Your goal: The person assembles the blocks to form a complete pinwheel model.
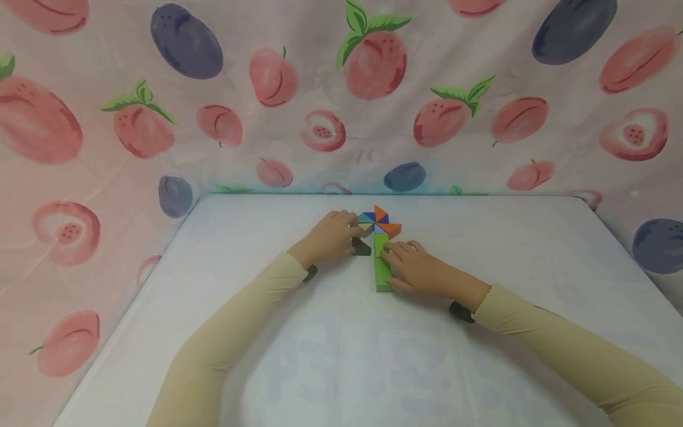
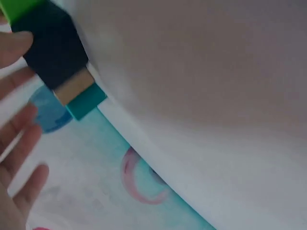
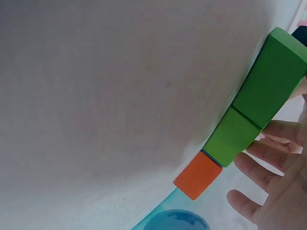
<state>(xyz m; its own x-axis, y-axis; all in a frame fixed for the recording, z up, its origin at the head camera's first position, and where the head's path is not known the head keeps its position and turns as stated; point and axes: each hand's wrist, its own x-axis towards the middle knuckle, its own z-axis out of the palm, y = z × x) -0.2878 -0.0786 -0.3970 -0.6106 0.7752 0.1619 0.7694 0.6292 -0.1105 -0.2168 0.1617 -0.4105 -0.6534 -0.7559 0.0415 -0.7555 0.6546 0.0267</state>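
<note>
A pinwheel of small triangular blocks, with orange [image 1: 393,229], blue and teal pieces, lies on the white table. Two green blocks [image 3: 271,79] stand end to end below it like a stem. My right hand [image 1: 418,270] lies along the stem's right side, fingertips at the green blocks. On the other side, my left hand [image 1: 332,236] reaches over the pinwheel's left edge. In the left wrist view its thumb [image 2: 15,45] overlaps a dark block [image 2: 55,45], the other fingers spread apart. Beyond that dark block show a beige block [image 2: 74,86] and a teal block [image 2: 86,101].
The white tabletop [image 1: 331,356] spreads around the blocks. A fruit-printed cloth [image 1: 368,136] hangs behind the table and at its sides. Dark wrist devices [image 1: 461,312] show under both wrists.
</note>
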